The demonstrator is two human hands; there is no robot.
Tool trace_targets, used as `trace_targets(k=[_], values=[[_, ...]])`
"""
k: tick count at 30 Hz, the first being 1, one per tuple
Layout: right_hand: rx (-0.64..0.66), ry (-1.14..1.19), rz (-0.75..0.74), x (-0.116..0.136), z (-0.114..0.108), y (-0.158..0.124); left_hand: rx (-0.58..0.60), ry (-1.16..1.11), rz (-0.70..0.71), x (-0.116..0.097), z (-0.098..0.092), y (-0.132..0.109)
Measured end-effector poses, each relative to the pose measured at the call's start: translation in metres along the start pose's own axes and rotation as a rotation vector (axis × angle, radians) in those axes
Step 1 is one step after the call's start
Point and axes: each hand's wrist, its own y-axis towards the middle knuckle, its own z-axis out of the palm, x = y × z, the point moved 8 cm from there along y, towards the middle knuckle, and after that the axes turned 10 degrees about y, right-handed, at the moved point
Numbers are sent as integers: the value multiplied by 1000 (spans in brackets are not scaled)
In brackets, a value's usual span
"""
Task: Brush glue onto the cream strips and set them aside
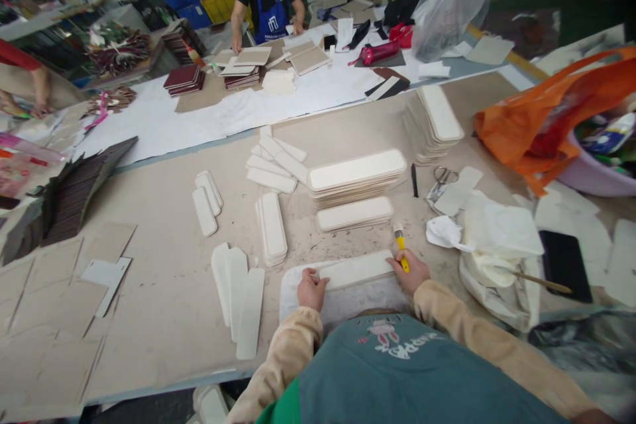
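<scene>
A long white strip [355, 269] lies lengthwise in front of me over a whitish mat [293, 278]. My left hand [311, 289] is closed, pinching the strip's left end. At its right end, my right hand [415, 271] grips the strip between thumb and fingers. That same hand also holds a small yellow-handled brush [401, 252], bristles pointing away from me. Just beyond the strip are a short stack of white rounded panels [355, 213] and a taller stack [358, 171]. Left of my left hand, several blank white strips [250, 311] lie fanned out.
A tub of white paste [501, 228] with a stick [541, 283] stands at right, beside a black phone [566, 265]. Scissors [446, 175] and a black pen [414, 180] lie nearby. An orange bag [541, 112] sits far right. Across the table, a co-worker [268, 0] handles boards.
</scene>
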Motion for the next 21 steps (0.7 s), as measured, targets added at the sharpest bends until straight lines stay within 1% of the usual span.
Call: trace_targets(k=[9,17,21], values=[[11,-29,-27,3,0,1,17,101,7,-5,-2,1],[-49,-37,-155,3,-9,2,27,133,71,-10,0,1],[-71,-55,-187,-1,-11,0,36,148,98,-13,0,1]])
